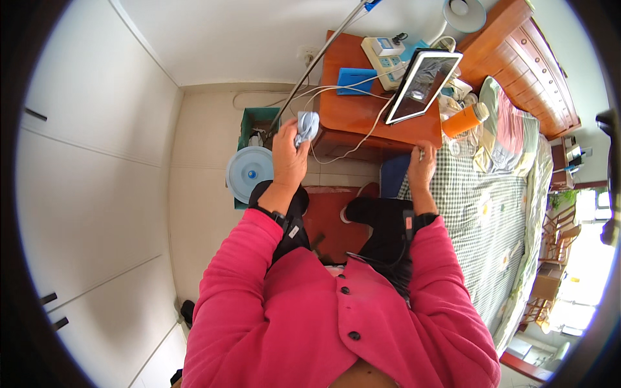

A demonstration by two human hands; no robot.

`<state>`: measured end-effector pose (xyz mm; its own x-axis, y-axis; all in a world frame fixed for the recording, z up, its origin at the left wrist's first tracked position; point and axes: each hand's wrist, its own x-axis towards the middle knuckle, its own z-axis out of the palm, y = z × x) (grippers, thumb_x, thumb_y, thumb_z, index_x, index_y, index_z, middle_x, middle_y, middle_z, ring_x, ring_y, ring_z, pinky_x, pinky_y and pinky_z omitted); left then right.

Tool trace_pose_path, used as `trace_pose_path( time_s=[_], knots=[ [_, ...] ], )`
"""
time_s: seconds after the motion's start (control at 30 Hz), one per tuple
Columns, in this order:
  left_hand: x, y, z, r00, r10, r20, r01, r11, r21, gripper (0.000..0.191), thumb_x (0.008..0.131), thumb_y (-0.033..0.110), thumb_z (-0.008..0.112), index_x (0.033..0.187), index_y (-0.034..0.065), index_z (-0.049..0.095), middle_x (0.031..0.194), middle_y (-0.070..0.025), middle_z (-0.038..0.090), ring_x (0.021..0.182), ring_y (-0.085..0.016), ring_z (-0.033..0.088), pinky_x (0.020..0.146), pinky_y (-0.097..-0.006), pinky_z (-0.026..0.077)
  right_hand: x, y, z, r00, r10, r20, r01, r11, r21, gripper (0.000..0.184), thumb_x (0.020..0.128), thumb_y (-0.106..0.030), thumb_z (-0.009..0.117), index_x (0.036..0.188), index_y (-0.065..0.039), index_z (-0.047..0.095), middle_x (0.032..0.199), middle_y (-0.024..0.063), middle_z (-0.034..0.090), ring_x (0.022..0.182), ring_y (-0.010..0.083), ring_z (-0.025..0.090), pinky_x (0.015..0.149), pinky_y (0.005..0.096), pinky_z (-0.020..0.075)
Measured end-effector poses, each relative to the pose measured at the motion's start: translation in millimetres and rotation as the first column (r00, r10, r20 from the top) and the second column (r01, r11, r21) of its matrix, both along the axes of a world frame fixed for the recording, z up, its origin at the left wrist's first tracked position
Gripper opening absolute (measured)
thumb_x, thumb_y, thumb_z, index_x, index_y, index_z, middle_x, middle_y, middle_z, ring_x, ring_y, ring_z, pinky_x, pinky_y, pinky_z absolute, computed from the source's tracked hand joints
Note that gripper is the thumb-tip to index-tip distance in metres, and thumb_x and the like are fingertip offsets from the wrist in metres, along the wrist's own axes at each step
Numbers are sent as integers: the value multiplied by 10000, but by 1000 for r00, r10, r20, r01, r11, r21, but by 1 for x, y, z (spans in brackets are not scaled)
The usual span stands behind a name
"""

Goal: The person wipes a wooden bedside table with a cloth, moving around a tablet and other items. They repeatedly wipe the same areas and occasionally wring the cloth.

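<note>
My left hand (pixel 289 157) is closed around a crumpled light blue cloth (pixel 306 127), held up left of the wooden nightstand (pixel 354 116). At the nightstand's front right corner is my right hand (pixel 422 165), its fingers curled close to the top's edge. Whether those fingers grip the edge or only touch it is not plain. On the nightstand a white-framed tablet (pixel 424 87) leans upright, with a white cable running down past the front edge. A blue box-like object (pixel 356 81) and a power strip (pixel 383 63) lie behind it.
Below my left hand a round blue lid (pixel 251 173) sits over a green box (pixel 245 123), beside a slanting metal pole (pixel 318 58). An orange bottle (pixel 465 120) stands right of the nightstand, near the bed (pixel 465 203). A desk lamp (pixel 464 14) rises at the back.
</note>
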<state>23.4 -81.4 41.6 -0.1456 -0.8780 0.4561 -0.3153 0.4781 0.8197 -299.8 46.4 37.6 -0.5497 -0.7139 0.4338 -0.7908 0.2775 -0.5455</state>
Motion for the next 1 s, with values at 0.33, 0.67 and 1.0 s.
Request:
trace_pose_path(
  time_s=[0.33, 0.67, 1.0],
  knots=[
    [-82, -38, 32, 892, -18, 451, 121, 972, -200, 451, 692, -17, 707, 1112, 84, 577, 1123, -88, 613, 989, -347, 549, 855, -425, 471, -33, -16, -32, 970, -73, -231, 126, 966, 224, 427, 954, -250, 518, 1338, -68, 474, 1432, 124, 428, 1371, 301, 345, 1156, 484, 213],
    [-152, -33, 18, 716, -49, 696, 244, 952, -184, 309, 861, 121, 555, 1117, 260, 661, 1165, -15, 567, 1071, -280, 493, 743, -467, 459, -29, -16, -34, 966, -81, -246, 139, 963, 231, 433, 962, -251, 504, 1361, -88, 464, 1458, 106, 408, 1390, 289, 321, 1167, 488, 188],
    [-60, -39, 5, 671, 27, 741, 160, 970, -181, 349, 847, 85, 540, 1144, 236, 645, 1123, -51, 571, 952, -328, 552, 735, -448, 503, -33, -15, -36, 966, -76, -248, 140, 957, 253, 441, 969, -267, 497, 1376, -103, 454, 1468, 90, 400, 1399, 276, 311, 1174, 469, 177]
  ],
)
